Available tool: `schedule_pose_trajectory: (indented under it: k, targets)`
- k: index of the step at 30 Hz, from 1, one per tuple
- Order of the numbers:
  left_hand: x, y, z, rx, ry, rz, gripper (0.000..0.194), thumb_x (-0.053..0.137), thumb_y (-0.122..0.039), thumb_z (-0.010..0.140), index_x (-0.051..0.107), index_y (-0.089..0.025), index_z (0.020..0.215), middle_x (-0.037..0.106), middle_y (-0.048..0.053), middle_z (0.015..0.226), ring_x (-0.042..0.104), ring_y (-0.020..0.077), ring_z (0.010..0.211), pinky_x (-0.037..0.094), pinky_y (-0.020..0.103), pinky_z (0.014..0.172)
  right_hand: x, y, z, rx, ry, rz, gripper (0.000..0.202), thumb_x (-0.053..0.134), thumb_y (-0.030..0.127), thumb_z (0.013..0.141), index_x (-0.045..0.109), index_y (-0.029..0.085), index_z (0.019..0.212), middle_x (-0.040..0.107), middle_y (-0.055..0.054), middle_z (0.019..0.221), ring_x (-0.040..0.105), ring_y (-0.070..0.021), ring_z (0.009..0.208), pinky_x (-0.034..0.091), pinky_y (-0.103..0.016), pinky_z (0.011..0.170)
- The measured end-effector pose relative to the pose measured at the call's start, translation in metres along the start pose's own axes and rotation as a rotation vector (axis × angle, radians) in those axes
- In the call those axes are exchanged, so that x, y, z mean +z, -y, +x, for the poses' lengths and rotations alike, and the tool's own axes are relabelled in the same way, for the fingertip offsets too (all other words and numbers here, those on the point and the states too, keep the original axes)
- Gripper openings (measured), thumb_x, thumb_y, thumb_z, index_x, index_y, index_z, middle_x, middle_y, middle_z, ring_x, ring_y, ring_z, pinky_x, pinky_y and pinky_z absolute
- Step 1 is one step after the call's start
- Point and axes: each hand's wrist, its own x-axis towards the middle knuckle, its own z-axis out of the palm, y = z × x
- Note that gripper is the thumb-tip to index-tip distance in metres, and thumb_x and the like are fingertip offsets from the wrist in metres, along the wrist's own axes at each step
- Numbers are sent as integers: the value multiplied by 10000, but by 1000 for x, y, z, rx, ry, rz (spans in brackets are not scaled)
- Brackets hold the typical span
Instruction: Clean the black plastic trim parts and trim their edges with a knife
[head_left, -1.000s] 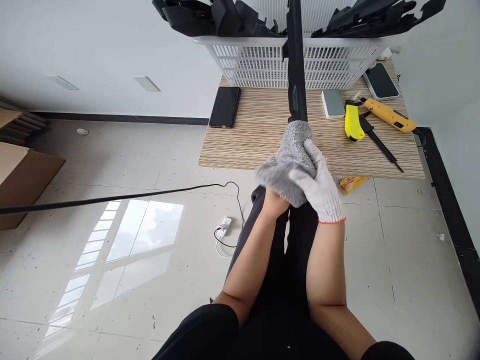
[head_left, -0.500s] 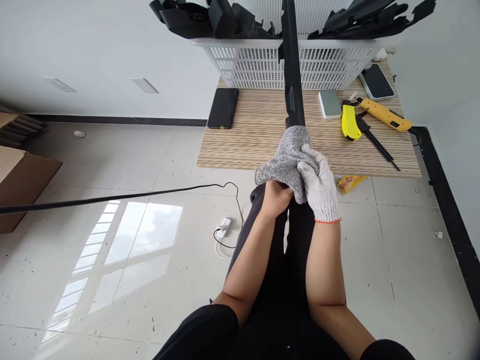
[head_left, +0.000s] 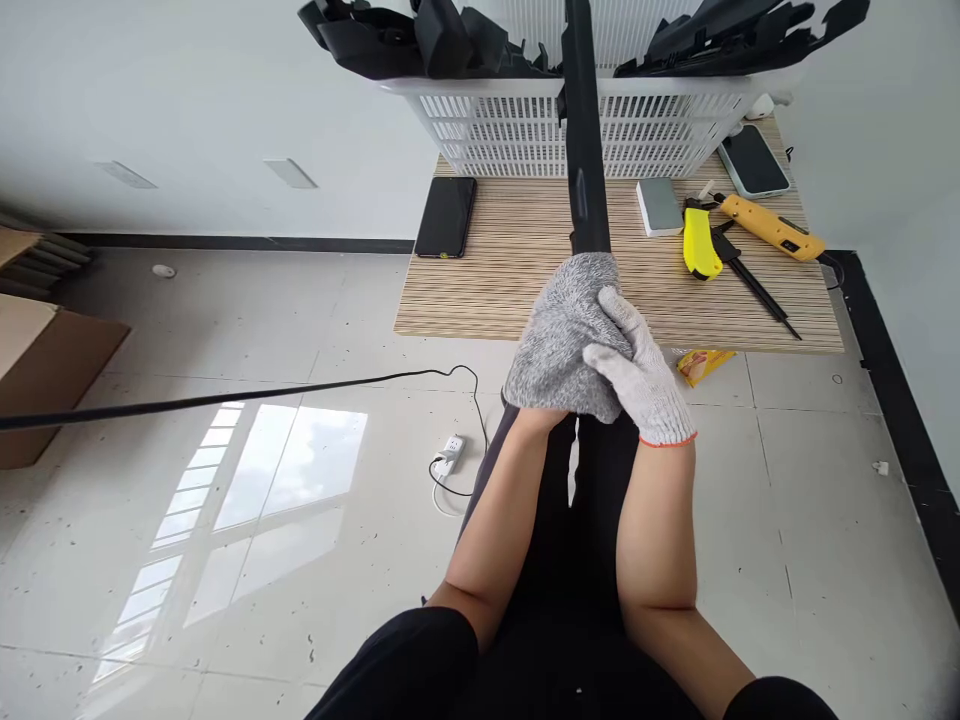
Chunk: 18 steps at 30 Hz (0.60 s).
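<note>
A long black plastic part reaches from the basket's rim toward me, and its near end goes under a grey cloth. My left hand, bare, is beneath the cloth; only its back near the wrist shows and its fingers are covered. On the cloth's right side my right hand, in a white knit glove with an orange cuff, is closed on the fabric, thumb and fingers pinching it over the part.
Ahead, a white basket of black parts stands on a wooden table. A black phone lies left; a yellow-handled tool, calipers and an orange tool lie right. A cord and power strip are on the left.
The cloth has spread and dropped toward me, now covering the left fingers that partly showed before. My right hand has shifted slightly down. The black part is nearly still.
</note>
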Motion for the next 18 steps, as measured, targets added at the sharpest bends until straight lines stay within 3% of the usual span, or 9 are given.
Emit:
schedule_pose_trajectory:
  k: [3,8,14,16,18]
  targets:
    - [2,-4,3,71,37,51,382,859,-383,698,736,-290,1047,721,48,1233,621,321,1251,471,517,1133,4,3,-1,-20,-45,160,473,666,423,894,586,376,1358,517,66,1515,402,-206,1464,294,-407,1250]
    - [3,-5,0,34,-15,-31,345,806,-465,744,735,-325,1052,721,40,1237,619,305,1263,488,499,1122,10,0,-1,-23,-49,342,775,794,422,768,451,423,1462,431,76,1579,384,-223,1476,335,-431,1227]
    - [-2,7,-6,-34,-22,96,434,898,-478,590,722,-223,895,764,73,965,677,334,1143,549,511,1023,16,-10,4,99,-186,469,626,660,636,819,587,309,1348,635,-32,1387,480,-256,1411,439,-439,1158]
    - [-3,8,-6,-26,-20,102,466,903,-464,587,724,-215,938,763,83,1018,672,335,1157,549,507,1022,16,-11,3,100,-173,481,620,671,647,803,608,301,1313,660,-40,1348,501,-257,1393,452,-444,1145]
    - [-3,6,-6,3,-11,56,512,882,-443,638,713,-249,1080,728,89,1204,634,320,1240,511,510,1083,14,-10,1,72,-112,479,625,774,556,745,611,313,1298,672,-33,1327,519,-262,1375,461,-451,1135]
